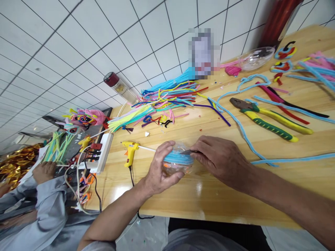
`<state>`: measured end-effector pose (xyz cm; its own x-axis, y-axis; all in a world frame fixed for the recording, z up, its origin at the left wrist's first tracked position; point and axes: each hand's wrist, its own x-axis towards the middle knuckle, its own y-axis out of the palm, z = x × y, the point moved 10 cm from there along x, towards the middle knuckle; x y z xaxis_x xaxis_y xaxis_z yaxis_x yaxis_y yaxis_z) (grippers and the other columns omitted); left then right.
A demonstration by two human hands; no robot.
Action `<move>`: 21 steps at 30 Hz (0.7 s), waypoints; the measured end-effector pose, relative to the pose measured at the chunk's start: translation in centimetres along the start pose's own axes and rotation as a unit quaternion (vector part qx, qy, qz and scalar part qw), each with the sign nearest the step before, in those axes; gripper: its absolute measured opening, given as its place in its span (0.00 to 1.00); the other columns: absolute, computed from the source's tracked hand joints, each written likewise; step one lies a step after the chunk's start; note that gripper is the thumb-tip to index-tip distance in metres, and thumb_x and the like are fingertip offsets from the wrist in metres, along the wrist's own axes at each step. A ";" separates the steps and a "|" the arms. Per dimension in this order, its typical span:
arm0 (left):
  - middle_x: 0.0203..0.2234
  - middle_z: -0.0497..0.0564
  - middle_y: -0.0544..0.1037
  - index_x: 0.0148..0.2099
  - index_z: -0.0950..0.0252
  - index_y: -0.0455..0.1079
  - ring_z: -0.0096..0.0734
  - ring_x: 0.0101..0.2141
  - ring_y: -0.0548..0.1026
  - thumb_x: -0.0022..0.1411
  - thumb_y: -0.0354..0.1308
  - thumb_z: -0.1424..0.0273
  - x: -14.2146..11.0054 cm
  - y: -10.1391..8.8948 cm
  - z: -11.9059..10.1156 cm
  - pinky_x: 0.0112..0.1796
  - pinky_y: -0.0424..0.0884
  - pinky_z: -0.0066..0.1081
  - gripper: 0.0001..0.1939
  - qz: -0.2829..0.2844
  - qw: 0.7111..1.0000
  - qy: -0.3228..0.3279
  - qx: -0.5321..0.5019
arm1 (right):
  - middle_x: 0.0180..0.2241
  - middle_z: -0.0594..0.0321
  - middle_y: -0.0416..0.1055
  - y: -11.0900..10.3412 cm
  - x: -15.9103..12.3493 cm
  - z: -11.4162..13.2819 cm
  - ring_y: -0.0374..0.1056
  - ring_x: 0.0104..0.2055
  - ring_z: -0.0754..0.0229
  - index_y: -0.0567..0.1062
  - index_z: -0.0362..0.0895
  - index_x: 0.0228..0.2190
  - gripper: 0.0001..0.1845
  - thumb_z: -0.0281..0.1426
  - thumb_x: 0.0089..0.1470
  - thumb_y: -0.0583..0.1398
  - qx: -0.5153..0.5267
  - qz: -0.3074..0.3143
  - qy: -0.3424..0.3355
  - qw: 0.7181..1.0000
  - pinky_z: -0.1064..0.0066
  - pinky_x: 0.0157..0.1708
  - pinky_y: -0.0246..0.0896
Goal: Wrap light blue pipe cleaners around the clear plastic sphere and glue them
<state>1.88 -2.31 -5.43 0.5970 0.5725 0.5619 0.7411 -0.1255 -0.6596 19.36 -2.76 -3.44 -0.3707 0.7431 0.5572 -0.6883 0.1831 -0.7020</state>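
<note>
Ball [173, 170]: mid-frame; blue strands [178, 158] across middle done, clear parts look left, so partway, I judge.
Left hand [160, 169]: I clamp ball.
Right hand [218, 157]: I pinch dark tool [186, 152] at strands.

To my right I see pliers [269, 126] with green and yellow grips on the wooden table [209, 205]. Ahead of me, a clear bottle [123, 90] with a dark red lid stands near the white tiled wall [86, 52]. Off to my left are a white power strip [106, 153], crumpled gold foil [19, 169] and a co-worker's grey sleeve [51, 205].
</note>
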 end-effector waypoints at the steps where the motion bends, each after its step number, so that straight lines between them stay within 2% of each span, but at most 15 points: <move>1: 0.67 0.67 0.72 0.78 0.57 0.56 0.52 0.67 0.73 0.71 0.68 0.56 0.0 0.0 0.0 0.62 0.75 0.55 0.42 0.002 1.000 -0.001 0.000 | 0.32 0.60 0.78 0.0 0.0 0.0 0.73 0.33 0.57 0.77 0.44 0.37 0.12 0.30 0.75 0.58 0.000 -0.001 -0.001 1.000 0.67 0.34 0.60; 4: 0.68 0.66 0.70 0.76 0.56 0.59 0.51 0.68 0.72 0.72 0.67 0.57 0.0 0.2 0.0 0.62 0.75 0.52 0.37 0.016 1.000 0.001 0.014 | 0.32 0.59 0.78 -0.1 0.0 0.1 0.72 0.32 0.57 0.78 0.43 0.37 0.14 0.30 0.76 0.56 -0.001 -0.003 -0.004 1.000 0.67 0.34 0.61; 8: 0.68 0.67 0.70 0.76 0.57 0.59 0.50 0.68 0.73 0.74 0.64 0.56 0.0 0.1 -0.1 0.61 0.77 0.51 0.35 0.022 0.999 0.004 0.029 | 0.32 0.60 0.78 -0.3 0.1 0.0 0.72 0.32 0.58 0.77 0.43 0.37 0.15 0.32 0.77 0.55 0.010 -0.005 0.001 1.000 0.68 0.34 0.62; 15: 0.67 0.67 0.71 0.75 0.56 0.60 0.53 0.67 0.74 0.72 0.66 0.55 0.1 0.2 -0.2 0.60 0.77 0.54 0.36 0.028 0.999 -0.002 0.029 | 0.34 0.60 0.80 -0.4 0.2 -0.2 0.75 0.33 0.59 0.77 0.44 0.39 0.11 0.30 0.76 0.57 0.031 -0.010 0.009 0.999 0.69 0.35 0.64; 17: 0.67 0.67 0.71 0.76 0.57 0.59 0.53 0.67 0.73 0.71 0.68 0.55 0.0 0.2 -0.1 0.62 0.76 0.55 0.38 0.022 1.000 -0.008 0.014 | 0.33 0.60 0.79 -0.3 0.2 -0.1 0.75 0.33 0.58 0.77 0.44 0.39 0.11 0.30 0.75 0.57 0.026 -0.011 0.007 1.000 0.69 0.34 0.63; 21: 0.66 0.68 0.73 0.79 0.59 0.50 0.52 0.68 0.74 0.69 0.70 0.55 -0.5 0.1 0.6 0.64 0.74 0.54 0.47 -0.010 0.998 -0.041 -0.037 | 0.33 0.60 0.80 -0.1 0.1 -0.2 0.75 0.33 0.58 0.77 0.44 0.39 0.10 0.30 0.75 0.58 0.032 -0.008 0.009 0.999 0.68 0.35 0.63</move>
<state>1.51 -2.07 -6.11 0.5568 0.6397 0.5299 0.7751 -0.1707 -0.6083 19.53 -2.58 -3.35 -0.3481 0.7522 0.5595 -0.7325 0.1543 -0.6631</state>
